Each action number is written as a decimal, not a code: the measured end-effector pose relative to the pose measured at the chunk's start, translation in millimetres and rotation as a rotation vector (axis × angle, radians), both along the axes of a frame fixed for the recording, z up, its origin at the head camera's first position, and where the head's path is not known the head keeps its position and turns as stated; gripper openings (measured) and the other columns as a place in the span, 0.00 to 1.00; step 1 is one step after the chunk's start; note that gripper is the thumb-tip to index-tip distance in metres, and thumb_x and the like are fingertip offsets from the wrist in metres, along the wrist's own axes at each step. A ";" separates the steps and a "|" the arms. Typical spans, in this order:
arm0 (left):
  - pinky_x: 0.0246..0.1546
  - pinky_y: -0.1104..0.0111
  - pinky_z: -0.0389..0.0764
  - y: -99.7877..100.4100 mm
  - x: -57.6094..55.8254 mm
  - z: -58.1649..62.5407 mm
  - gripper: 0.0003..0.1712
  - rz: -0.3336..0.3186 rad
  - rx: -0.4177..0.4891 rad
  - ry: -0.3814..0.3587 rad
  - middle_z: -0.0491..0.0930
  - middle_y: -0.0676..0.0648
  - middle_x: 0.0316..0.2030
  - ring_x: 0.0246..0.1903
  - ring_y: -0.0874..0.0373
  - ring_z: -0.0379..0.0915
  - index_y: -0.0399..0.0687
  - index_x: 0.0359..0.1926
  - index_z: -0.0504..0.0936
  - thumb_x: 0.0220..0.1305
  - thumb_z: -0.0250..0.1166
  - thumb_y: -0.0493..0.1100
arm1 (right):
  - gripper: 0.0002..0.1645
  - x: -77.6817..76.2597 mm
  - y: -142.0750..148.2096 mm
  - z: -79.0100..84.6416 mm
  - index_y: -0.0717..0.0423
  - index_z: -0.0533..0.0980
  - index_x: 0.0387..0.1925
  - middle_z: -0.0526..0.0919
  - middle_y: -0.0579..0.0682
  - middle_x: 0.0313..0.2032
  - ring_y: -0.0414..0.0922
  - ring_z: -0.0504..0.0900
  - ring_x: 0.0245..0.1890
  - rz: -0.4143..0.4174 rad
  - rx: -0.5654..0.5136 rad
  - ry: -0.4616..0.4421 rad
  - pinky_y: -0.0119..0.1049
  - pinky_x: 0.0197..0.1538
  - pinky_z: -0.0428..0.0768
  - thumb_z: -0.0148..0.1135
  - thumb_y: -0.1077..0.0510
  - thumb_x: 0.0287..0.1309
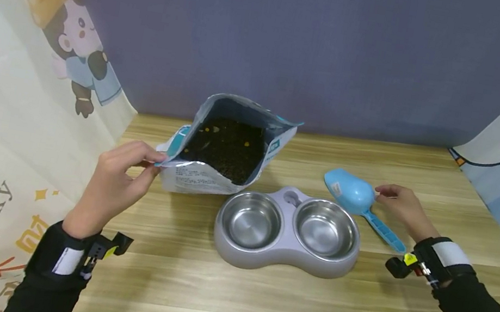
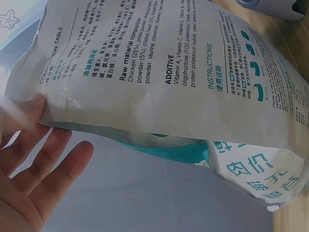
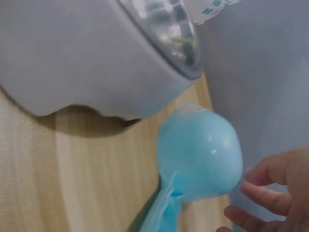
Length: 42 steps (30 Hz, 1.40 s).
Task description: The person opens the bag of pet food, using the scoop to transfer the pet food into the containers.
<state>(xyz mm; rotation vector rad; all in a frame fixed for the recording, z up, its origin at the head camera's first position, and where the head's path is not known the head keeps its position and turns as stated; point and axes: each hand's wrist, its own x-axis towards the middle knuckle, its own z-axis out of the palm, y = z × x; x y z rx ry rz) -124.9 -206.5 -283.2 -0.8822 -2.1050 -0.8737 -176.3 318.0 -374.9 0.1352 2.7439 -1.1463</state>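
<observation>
The broad worktop [image 1: 205,303] of pale, streaked wood was the largest thing. At the left, the white-and-teal bag [image 1: 199,178] of soft, silvery-lined film had its mouth spread wide, with a dark brown loose content [image 1: 226,149] inside. Next came the pale lilac, double-lobed plastic feeder [image 1: 284,253] with two round, shiny steel bowls [image 1: 252,221]. Right of it lay the light-blue plastic scoop [image 1: 355,194]. The left hand's [image 1: 113,183] grip pinched the bag's rim. The right hand's [image 1: 405,207] grip was loose and held nothing, just beside the scoop's rounded part; whether they touched, I could not tell. The step in hand seemed to be picking up the scoop; the next move probably called for closing the fingers on it.
</observation>
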 end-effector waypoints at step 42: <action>0.38 0.81 0.76 -0.1 1.8 -1.3 0.20 -0.010 0.014 -0.022 0.82 0.44 0.29 0.30 0.52 0.78 0.35 0.31 0.83 0.39 0.65 0.13 | 0.16 28.2 -3.3 -48.4 0.75 0.69 0.37 0.71 0.55 0.25 0.46 0.68 0.24 0.091 0.181 0.121 0.36 0.25 0.66 0.57 0.61 0.59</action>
